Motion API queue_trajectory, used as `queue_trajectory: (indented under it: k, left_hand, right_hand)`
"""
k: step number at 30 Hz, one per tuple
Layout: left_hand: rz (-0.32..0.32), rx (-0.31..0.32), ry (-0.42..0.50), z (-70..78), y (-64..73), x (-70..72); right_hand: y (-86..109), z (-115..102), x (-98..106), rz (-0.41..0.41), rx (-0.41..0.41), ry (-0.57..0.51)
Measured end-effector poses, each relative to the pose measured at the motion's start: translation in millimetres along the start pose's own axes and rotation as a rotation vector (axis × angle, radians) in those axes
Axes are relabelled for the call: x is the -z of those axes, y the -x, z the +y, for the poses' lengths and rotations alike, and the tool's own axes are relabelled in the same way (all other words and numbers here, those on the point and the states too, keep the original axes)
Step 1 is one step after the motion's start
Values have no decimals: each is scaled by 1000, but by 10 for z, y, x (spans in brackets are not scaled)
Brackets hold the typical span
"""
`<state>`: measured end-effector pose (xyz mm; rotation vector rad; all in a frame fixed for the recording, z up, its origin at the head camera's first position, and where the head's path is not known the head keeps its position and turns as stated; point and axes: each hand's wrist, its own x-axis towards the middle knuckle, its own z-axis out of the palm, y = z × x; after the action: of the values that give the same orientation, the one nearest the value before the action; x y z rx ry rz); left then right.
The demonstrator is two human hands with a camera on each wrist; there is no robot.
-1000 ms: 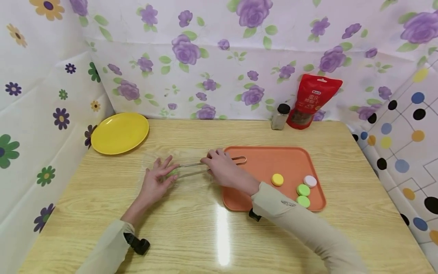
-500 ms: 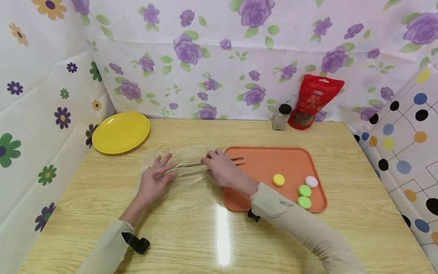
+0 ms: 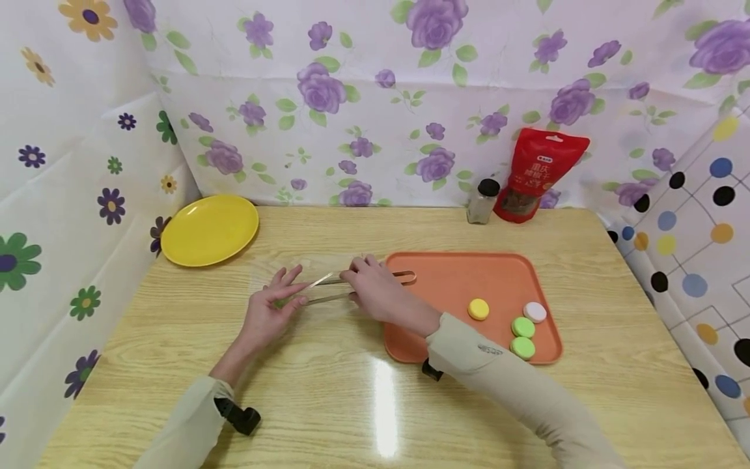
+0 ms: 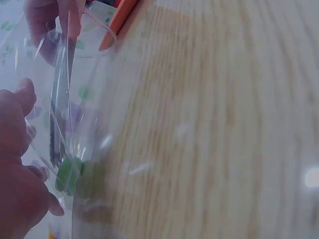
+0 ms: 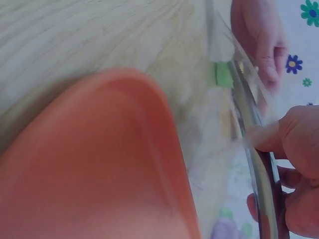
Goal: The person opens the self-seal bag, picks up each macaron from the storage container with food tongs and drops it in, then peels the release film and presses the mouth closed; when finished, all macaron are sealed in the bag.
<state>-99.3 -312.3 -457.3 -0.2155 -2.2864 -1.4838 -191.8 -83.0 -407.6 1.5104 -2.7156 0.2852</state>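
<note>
In the head view my right hand (image 3: 377,290) grips metal tongs (image 3: 407,278) around the middle of their arms. The tongs reach left into a clear plastic bag (image 4: 107,129), its outline hard to make out. Near their tips sits a green macaron (image 4: 68,177); whether the tips still squeeze it, I cannot tell. My left hand (image 3: 266,316) holds the bag around the macaron end, thumb and forefinger on either side of the tongs. The right wrist view shows the tongs (image 5: 264,184) running from the right fingers toward the green macaron (image 5: 223,74).
An orange tray (image 3: 451,264) lies at the right with a yellow macaron (image 3: 478,309), a white macaron (image 3: 534,312) and two green macarons (image 3: 523,327). Behind are a yellow plate (image 3: 209,230), a black-capped jar (image 3: 483,202) and a red pouch (image 3: 536,169).
The tongs have slid slightly left, further into the bag, with my right hand. The green macaron now shows a little further left, between my left thumb and forefinger.
</note>
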Motion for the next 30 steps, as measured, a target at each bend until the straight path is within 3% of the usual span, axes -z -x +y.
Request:
queue_trajectory:
  k: [6, 15, 23, 30]
  left_hand:
    - [-3, 8, 13, -45, -5, -7]
    - [17, -17, 12, -53, 3, 74]
    - [9, 0, 15, -53, 51, 58]
    - [-14, -14, 38, -46, 21, -50]
  right_hand:
    - [453, 364, 196, 15, -13, -39]
    - [1425, 1030, 472, 89, -111, -108]
    - [2237, 1387, 509, 72, -253, -64]
    - [2742, 1567, 472, 121, -324, -31]
